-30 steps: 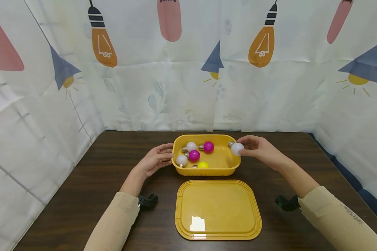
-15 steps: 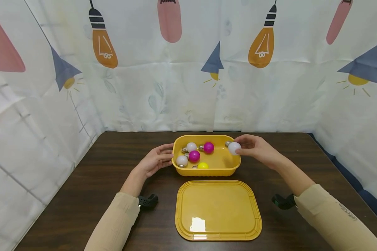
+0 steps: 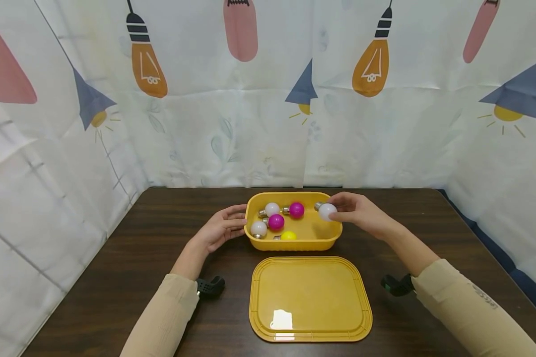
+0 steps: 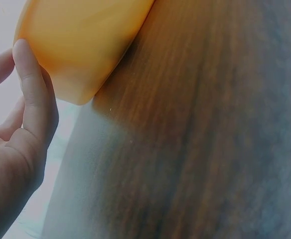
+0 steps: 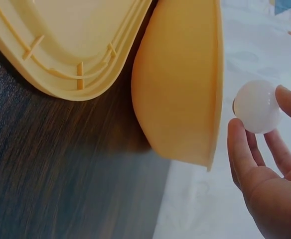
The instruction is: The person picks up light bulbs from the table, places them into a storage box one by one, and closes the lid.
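Observation:
My right hand [image 3: 362, 214] pinches a white light bulb [image 3: 327, 212] between thumb and fingers, above the right end of a yellow box [image 3: 292, 245]. Its metal screw base points toward the back left. In the right wrist view the round white bulb [image 5: 257, 107] is held just above the rim of the box [image 5: 180, 84]. My left hand [image 3: 219, 228] touches the left side of the box, with fingertips at its rim and outer wall. Inside lie two white bulbs [image 3: 258, 227], two magenta bulbs [image 3: 276, 221] and a yellow bulb [image 3: 289, 235], mostly toward the left.
A flat yellow lid [image 3: 310, 297] lies on the dark wooden table [image 3: 161, 238], in front of the box. Behind the table hangs a white curtain [image 3: 187, 139] printed with lamps. Dark bands [image 3: 211, 286] are worn on both wrists.
My right hand has shifted left with the white bulb, carrying it from the box's right rim farther over the inside. My left hand has stayed at the box's left side.

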Motion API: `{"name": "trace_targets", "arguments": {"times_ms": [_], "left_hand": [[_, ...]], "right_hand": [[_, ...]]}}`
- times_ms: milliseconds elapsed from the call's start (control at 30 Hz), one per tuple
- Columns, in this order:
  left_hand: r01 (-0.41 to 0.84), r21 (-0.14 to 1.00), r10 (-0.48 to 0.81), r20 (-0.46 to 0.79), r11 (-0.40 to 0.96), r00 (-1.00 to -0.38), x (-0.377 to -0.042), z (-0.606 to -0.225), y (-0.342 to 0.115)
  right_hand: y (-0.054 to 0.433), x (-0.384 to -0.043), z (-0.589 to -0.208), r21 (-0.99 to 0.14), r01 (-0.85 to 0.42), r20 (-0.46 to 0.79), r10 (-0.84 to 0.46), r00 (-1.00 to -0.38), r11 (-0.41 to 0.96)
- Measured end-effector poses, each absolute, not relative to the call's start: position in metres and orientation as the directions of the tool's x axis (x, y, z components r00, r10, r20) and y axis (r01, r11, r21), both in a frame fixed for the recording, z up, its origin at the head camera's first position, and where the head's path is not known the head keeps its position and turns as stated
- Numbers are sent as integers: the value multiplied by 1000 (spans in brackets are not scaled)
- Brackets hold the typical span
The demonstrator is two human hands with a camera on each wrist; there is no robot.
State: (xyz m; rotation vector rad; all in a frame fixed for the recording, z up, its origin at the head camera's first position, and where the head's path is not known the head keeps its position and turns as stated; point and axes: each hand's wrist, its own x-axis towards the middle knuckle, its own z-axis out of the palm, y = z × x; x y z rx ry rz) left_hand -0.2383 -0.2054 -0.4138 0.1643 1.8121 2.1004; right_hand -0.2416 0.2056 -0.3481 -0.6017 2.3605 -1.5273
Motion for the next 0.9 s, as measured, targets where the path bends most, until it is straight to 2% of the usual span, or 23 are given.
{"name": "trace_targets", "arguments": {"times_ms": [900], "left_hand": [[-199,972,343,-147,-121,-928,-236,-411,-203]], "right_hand": [[190,-244,-350,-920,-185,-20,-513,-858,345]]}}
